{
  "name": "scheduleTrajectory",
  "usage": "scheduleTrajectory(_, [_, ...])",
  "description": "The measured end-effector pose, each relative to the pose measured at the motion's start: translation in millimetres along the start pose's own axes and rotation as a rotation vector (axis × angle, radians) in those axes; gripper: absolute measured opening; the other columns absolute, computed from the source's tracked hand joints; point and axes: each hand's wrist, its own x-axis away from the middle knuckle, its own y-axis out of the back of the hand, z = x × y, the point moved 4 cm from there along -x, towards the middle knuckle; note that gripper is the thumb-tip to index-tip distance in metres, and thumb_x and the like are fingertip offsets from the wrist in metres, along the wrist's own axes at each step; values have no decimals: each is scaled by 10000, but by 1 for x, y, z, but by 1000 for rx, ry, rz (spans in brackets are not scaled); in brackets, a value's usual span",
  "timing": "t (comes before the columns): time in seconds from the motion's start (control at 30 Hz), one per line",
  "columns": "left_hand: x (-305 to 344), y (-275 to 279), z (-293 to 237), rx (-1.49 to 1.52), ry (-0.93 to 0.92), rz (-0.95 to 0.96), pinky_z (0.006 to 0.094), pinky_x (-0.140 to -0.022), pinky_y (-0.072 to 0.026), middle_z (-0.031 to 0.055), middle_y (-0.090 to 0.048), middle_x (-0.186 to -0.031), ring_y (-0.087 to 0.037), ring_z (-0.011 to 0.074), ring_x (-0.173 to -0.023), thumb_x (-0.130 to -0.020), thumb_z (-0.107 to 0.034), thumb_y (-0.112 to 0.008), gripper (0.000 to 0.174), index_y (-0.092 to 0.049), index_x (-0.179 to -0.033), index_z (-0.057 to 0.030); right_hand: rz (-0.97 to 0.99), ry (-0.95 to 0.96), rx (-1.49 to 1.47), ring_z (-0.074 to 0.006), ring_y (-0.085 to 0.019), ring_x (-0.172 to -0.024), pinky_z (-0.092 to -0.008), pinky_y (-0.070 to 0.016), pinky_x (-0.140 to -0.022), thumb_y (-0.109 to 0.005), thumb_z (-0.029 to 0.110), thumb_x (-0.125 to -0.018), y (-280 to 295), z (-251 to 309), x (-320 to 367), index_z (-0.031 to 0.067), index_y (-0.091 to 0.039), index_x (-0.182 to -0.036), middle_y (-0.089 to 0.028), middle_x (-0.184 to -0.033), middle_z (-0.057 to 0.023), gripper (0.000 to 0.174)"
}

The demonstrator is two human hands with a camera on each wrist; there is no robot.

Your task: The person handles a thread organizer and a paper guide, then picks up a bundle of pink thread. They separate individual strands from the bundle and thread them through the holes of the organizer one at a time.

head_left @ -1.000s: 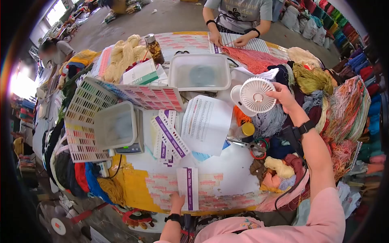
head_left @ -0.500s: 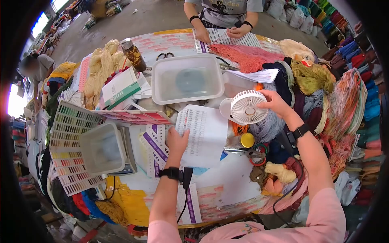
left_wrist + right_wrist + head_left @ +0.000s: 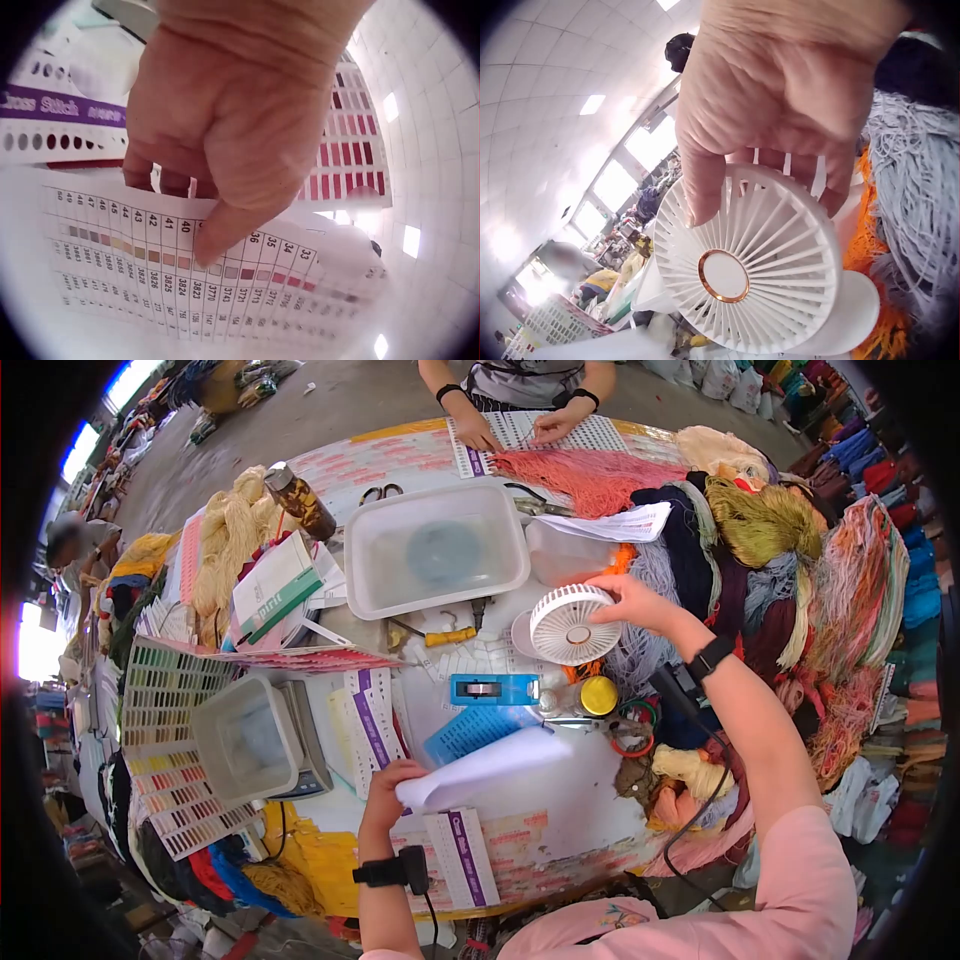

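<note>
In the head view my left hand pinches one end of a white printed sheet, which hangs tilted above the table's near half. The left wrist view shows the thumb of that hand lying over the sheet's numbered color chart, the other fingers behind it. My right hand grips the round head of a white fan. Up close in the right wrist view, the hand has its thumb on the front grille of the fan and its fingers over the rim.
A blue tape dispenser, a yellow-lidded jar and an empty tub lie around the fan. Color cards are at the near edge and left. Yarn bundles line the right. Another person's hands work at the far edge.
My left hand went from the near card to the printed sheet and drew it toward me, uncovering the blue dispenser. My right hand moved slightly left with the fan.
</note>
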Motion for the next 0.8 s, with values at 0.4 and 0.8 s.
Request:
scheduleTrajectory(0.4, [-19,-20,3,401,32,-35,246,-705,-443,58,-588,-877,-557,139,-796,-727,34,-486,207,-601,-886,-32,177,-38,26,-102,-517,-856,-240,-415,-751,-670,103,-672,-23,-44,-30,23,-504,-1062,-564,-941,-38,431])
scheduleTrajectory(0.8, [-97,-63,21,244,149,-197,242,-743,-406,72,-588,-924,-545,121,-808,-789,-6,-508,208,-514,-994,23,-8,-56,196,-183,-462,-1028,-276,-353,-884,-586,51,-667,-19,-49,-25,4,-370,-1198,-491,-1107,-107,575])
